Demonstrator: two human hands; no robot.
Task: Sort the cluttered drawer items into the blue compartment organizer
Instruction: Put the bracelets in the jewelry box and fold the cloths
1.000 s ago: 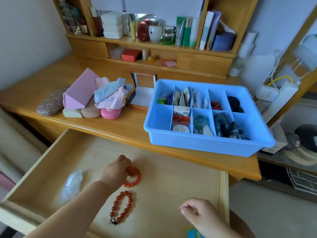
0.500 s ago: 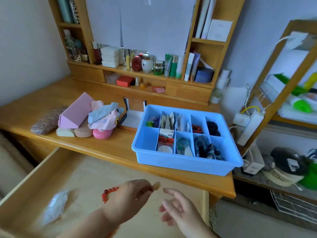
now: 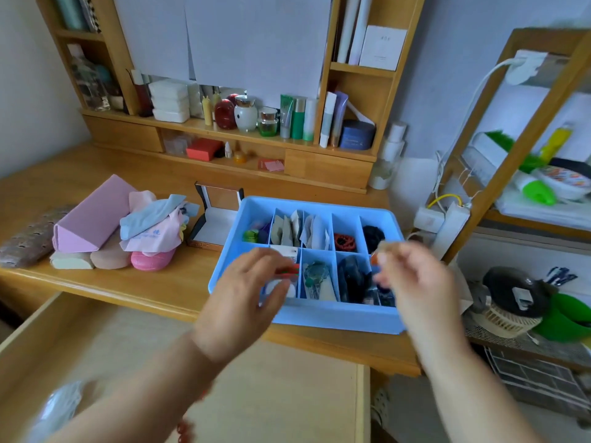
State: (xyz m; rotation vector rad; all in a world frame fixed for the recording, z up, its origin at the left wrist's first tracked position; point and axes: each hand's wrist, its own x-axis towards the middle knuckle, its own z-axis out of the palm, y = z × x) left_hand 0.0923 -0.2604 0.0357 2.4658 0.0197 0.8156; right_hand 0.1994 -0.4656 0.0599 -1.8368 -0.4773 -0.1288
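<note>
Most compartments of the organizer (image 3: 319,316) were filled; the right hand (image 3: 412,276) pinched an orange bead (blurred), the left hand (image 3: 246,302) spread; a bracelet (image 3: 185,431) remained below it.

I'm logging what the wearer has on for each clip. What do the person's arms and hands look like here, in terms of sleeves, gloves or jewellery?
Both forearms are bare to the frame's bottom edge, no sleeves showing. The left hand and right hand are ungloved; no rings or watch show, though motion blur softens the fingers.
</note>
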